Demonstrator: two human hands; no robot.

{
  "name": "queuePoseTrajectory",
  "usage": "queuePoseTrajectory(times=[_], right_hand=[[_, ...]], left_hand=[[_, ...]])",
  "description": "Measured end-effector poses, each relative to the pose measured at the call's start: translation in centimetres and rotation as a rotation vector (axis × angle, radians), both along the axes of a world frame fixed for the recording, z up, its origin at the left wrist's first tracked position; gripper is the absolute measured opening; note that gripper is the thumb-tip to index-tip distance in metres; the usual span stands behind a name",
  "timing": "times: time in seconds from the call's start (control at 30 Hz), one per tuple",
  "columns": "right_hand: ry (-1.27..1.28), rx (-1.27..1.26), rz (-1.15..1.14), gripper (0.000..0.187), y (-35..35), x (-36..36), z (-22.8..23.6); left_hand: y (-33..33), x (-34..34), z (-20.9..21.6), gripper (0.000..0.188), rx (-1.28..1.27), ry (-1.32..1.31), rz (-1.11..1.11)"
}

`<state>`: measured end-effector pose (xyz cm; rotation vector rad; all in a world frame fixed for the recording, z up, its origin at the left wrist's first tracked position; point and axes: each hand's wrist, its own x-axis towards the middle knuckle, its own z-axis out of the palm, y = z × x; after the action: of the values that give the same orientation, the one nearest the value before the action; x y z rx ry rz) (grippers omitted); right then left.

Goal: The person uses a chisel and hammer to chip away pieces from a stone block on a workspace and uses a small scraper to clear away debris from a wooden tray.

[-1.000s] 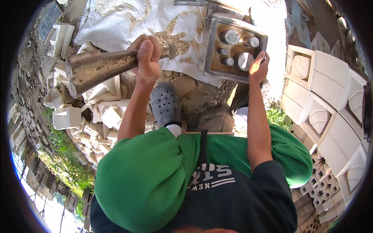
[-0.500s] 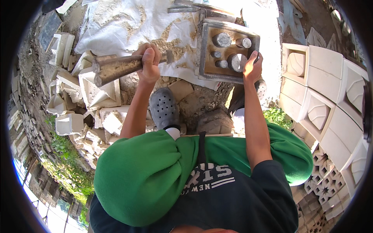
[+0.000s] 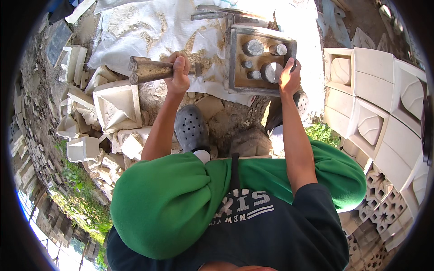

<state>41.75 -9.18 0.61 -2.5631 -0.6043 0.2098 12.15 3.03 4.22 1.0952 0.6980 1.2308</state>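
Observation:
My left hand (image 3: 178, 74) grips the handle of a heavy metal tamper (image 3: 147, 70), whose thick grey head points left over the sandy white sheet (image 3: 149, 27). My right hand (image 3: 289, 77) rests on the near right edge of a square metal mould (image 3: 235, 58) holding several round metal cores in sandy fill. The mould sits on the sheet, about a hand's width right of the tamper. My grey clog (image 3: 192, 128) stands on the ground below the tamper.
Broken white cast blocks (image 3: 115, 106) lie heaped at the left. Finished white blocks (image 3: 375, 113) are stacked in rows at the right, with patterned lattice blocks (image 3: 384, 212) lower right. Metal bars (image 3: 217, 11) lie beyond the mould. Weeds (image 3: 321, 133) grow beside my right leg.
The tamper has swung from high at the left down and toward the mould, its head now smaller in view. My right hand has stayed on the mould's edge.

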Motion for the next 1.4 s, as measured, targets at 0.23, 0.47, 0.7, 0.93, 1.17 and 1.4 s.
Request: queuePoseTrajectory(times=[0.23,0.47,0.7,0.93,1.17,1.4], right_hand=[[-0.002,-0.009,0.009,0.06,-0.3,0.0,0.1],[-0.028,-0.006,0.023,0.061,-0.4,0.3,-0.8],[-0.037,0.03,0.019,0.06,-0.2,0.3,-0.2],[-0.048,0.043,0.043,0.061,-0.8,0.7,-1.2],[-0.008,0.058,0.021,0.064,-0.5,0.7,-0.8],[-0.013,0.059,0.035,0.064,-0.5,0.3,-0.4]], left_hand=[[-0.1,0.1,4.4,0.036,0.043,-0.135,-0.027],[2.3,2.5,1.2,0.034,-0.119,-0.026,-0.006],[0.7,2.3,5.6,0.034,-0.005,0.039,-0.032],[2.2,2.5,1.1,0.034,-0.084,0.094,-0.085],[1.3,1.9,2.0,0.034,-0.01,-0.008,-0.101],[1.9,2.7,2.2,0.033,-0.071,0.03,-0.055]])
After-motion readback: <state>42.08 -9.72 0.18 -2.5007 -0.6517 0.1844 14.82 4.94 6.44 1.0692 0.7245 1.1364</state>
